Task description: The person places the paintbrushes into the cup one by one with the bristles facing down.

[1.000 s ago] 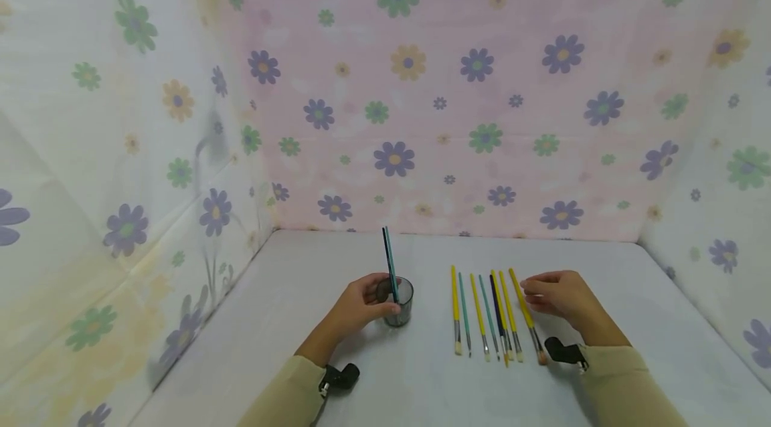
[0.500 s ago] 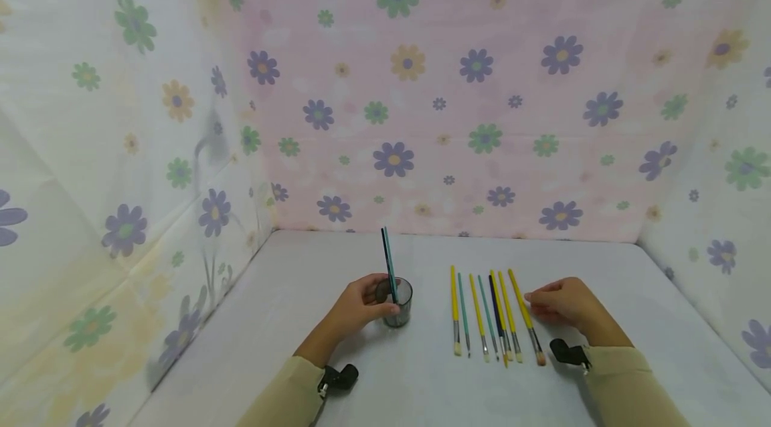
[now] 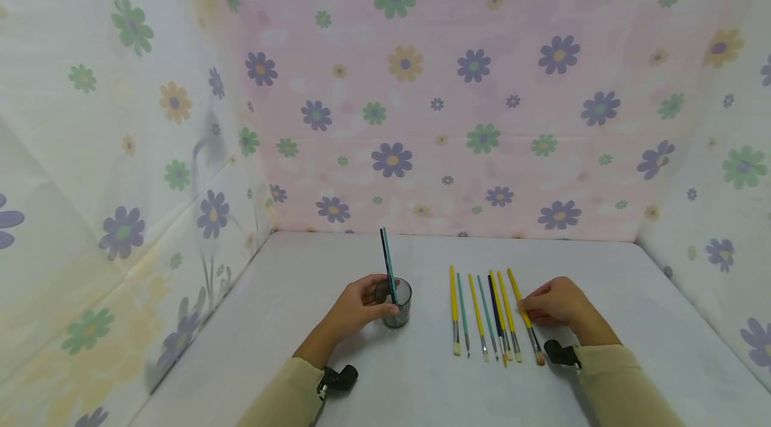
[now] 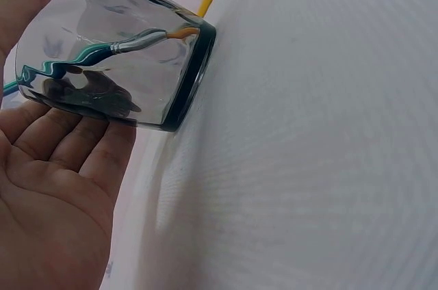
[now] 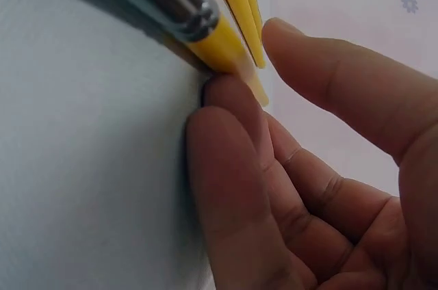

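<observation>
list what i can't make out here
Left wrist: upper end of the teal brush, past the left edge.
Left wrist: fingertips of the left hand, distorted by the glass.
Right wrist: bristles of the nearest yellow brush, past the top edge.
Head: any lettering on the loose brushes, too small.

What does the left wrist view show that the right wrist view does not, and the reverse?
Only the left wrist view shows the left hand, holding a clear glass with an orange-tipped teal brush inside.

Only the right wrist view shows the right hand, its fingers touching a yellow brush near the metal band, with more handles beyond.

Both show the white table, a piece of the flowered backdrop and something yellow; in the left wrist view that is only a fragment.
</observation>
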`<state>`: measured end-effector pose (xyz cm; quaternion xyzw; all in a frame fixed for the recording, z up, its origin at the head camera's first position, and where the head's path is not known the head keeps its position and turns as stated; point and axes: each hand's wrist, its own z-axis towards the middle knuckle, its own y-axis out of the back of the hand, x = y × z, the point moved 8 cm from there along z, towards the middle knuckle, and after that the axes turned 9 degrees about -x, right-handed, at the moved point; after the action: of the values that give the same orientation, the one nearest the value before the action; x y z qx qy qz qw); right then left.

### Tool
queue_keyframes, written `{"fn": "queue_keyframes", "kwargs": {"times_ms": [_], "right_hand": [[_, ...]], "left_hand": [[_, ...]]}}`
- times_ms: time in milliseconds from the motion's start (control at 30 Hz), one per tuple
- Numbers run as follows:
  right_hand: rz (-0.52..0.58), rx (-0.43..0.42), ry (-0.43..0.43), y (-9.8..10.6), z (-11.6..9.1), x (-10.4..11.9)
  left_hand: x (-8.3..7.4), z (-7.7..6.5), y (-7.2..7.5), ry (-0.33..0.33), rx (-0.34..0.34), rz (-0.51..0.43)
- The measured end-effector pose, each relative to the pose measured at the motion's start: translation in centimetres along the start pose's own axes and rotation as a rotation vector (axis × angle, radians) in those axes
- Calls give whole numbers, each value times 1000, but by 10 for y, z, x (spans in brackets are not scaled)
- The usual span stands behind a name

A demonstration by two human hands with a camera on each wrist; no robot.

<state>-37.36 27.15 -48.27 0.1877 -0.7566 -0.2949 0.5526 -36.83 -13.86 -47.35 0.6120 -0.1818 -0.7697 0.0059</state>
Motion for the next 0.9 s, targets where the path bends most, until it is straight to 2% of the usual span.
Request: {"fn": "queue_keyframes", "kwargs": {"times_ms": [200,300,500,900], "right_hand": [[-95,-20,7,0,-2,3],[-110,-21,-1,-1,-2,4],[-96,-21,-36,-2,-3,3],[7,12,-30,-2,4,-7]], "left_hand": [[-1,1,0,0,-1,-4],[-1,0,0,10,-2,-2],[0,-1,1,35,-9,1],[-2,-1,0,14,-4,2]]}}
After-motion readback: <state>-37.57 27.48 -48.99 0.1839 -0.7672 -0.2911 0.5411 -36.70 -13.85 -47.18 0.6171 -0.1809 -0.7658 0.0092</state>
